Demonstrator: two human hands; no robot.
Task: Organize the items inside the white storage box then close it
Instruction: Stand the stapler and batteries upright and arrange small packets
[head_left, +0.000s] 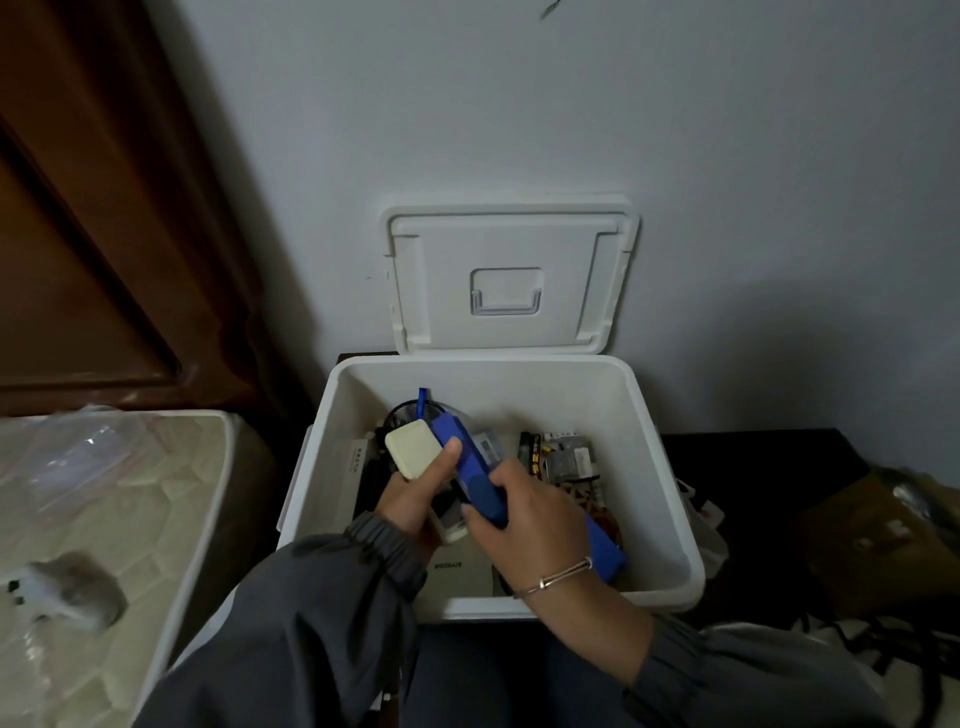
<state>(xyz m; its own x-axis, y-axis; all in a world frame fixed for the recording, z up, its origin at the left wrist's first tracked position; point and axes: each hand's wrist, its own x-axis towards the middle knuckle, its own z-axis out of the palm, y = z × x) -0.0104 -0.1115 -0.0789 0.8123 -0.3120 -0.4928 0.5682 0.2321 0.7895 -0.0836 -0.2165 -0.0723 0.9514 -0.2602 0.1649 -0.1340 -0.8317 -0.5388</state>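
Wall (727, 130) behind; blue device (462, 428) diagonal.

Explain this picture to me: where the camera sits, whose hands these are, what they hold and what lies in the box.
There is no machine here. A person works with bare hands, and the single picture comes from a camera worn on their head, looking down. The white box is open, its lid standing up at the back by the wall. Over the box, the left hand holds a cream block and the right hand grips a long blue tool. Under them lie small electronic parts, a black mesh piece and a beige booklet. A mattress is at the left.
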